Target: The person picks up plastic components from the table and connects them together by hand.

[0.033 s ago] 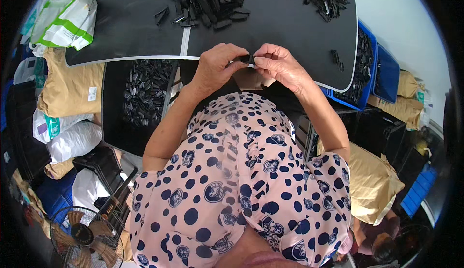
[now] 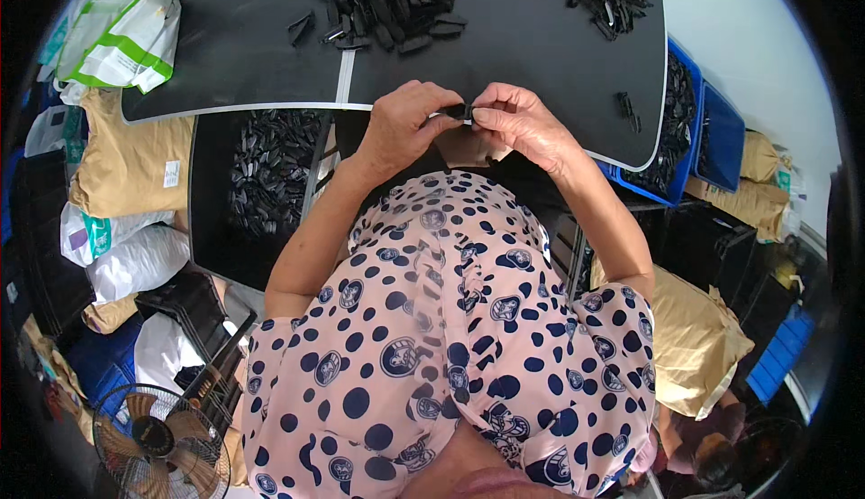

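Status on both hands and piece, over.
Left hand, right hand: pinching small black piece between them. Piece partly hidden. Middle black pile farther back, apart from hands.

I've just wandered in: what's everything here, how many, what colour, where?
Table: 1, black, ahead
Small piece: 1, black, held at table's near edge
Piles of pieces: 3, black, table's far side
Loose pieces: a few, black, mostly table's right
Bin: 1, black, below table's left
Blue bins: 2, blue, right of table
Carrier bag: 1, white-green, table's left edge
Packages: several, brown, both sides
Sacks: several, white, left
Crates: several, black, both sides
Fan: 1, black-brown, lower left
Top: 1, pink, navy-spotted, on the wearer
Left hand: 1, bare, pinching the small piece
Right hand: 1, bare, pinching it too
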A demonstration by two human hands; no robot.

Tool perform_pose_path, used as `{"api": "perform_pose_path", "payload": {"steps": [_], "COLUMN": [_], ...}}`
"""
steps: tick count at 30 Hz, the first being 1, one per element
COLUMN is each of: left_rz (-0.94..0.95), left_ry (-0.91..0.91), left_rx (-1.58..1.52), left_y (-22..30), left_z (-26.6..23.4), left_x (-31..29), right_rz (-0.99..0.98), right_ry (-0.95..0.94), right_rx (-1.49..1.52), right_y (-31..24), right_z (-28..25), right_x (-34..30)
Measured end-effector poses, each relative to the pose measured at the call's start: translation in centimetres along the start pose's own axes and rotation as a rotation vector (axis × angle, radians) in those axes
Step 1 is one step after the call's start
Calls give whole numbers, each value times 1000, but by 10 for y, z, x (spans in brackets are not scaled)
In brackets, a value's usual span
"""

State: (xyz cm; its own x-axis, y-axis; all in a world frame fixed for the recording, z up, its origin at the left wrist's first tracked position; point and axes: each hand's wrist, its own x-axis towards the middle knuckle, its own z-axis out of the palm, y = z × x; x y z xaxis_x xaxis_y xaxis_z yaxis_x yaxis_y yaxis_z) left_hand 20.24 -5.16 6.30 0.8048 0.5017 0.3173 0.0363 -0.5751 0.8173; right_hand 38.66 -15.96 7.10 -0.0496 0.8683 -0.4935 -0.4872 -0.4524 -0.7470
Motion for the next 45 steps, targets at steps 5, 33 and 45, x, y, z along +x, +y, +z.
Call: {"api": "perform_pose_path", "payload": {"steps": [5, 33, 45], "left_rz": [92, -668, -681], "left_ry": [-27, 378, 534], "left_rx": [72, -1313, -712], "left_y": [4, -16, -22], "left_z": [-1, 3, -53], "left_x": [-7, -63, -90], "right_rz": [106, 96, -157], "right_ry": [-58, -401, -25], "right_rx": [-184, -105, -638], "right_y": [-3, 30, 5], "right_z": [0, 50, 27], "right_x": [1, 27, 32]}}
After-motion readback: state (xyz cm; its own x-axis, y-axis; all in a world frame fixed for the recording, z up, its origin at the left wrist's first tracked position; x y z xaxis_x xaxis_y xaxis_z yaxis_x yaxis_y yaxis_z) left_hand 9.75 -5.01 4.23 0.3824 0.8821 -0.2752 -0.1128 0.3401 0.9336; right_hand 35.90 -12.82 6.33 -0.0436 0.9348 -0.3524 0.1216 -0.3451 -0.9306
